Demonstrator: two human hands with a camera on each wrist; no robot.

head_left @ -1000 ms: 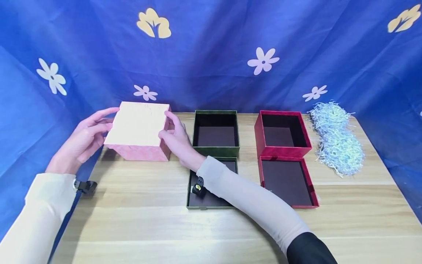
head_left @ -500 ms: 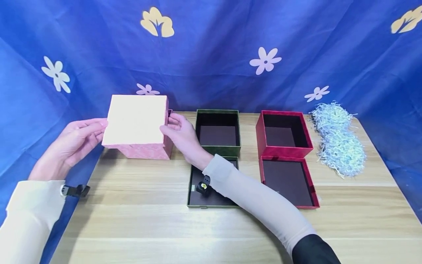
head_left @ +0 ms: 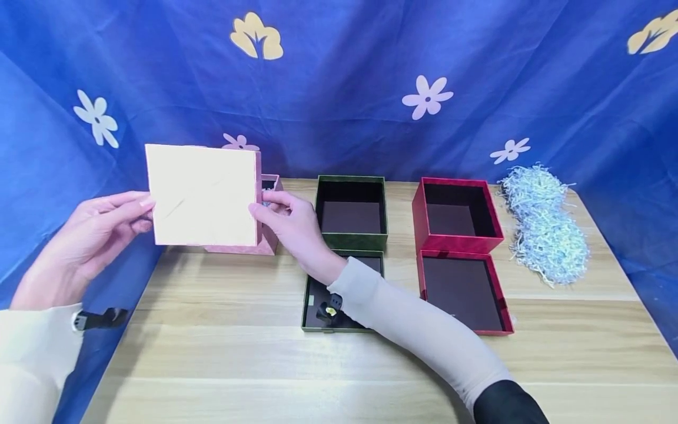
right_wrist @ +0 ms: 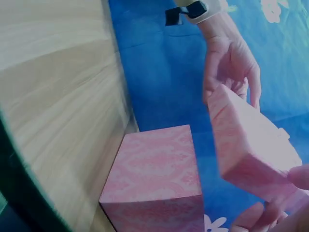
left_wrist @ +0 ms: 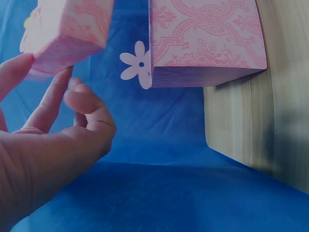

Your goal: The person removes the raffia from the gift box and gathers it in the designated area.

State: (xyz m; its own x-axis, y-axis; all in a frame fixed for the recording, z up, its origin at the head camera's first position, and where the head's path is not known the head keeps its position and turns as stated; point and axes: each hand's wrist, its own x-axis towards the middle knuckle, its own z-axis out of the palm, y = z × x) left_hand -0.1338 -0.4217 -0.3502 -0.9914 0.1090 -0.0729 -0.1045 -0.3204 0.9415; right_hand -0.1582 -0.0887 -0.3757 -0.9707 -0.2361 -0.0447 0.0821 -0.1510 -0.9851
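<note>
A pink patterned box lid (head_left: 203, 197) is held up between both hands, its pale top tilted toward the head camera. My left hand (head_left: 87, 241) pinches its left edge between thumb and fingers. At the right edge, my right hand (head_left: 299, 232) grips it, thumb on the top face and fingers at the side. Behind and below the lid stands the pink box base (left_wrist: 207, 38), apart from the lid in both wrist views. From the head, most of the base is hidden by the lid; a bit of its inside shows at the right, with something pale blue in it.
A green box (head_left: 352, 241) stands right of the pink one, its green lid (head_left: 312, 327) lying in front, partly under my right forearm. Farther right are a red box (head_left: 461, 242) and its red lid (head_left: 466, 294). Pale blue shredded paper (head_left: 548, 235) lies at the table's right.
The pink lid has come up off its base and moved left and toward me, tilting up. Both hands have moved with it. The base stays on the table.
</note>
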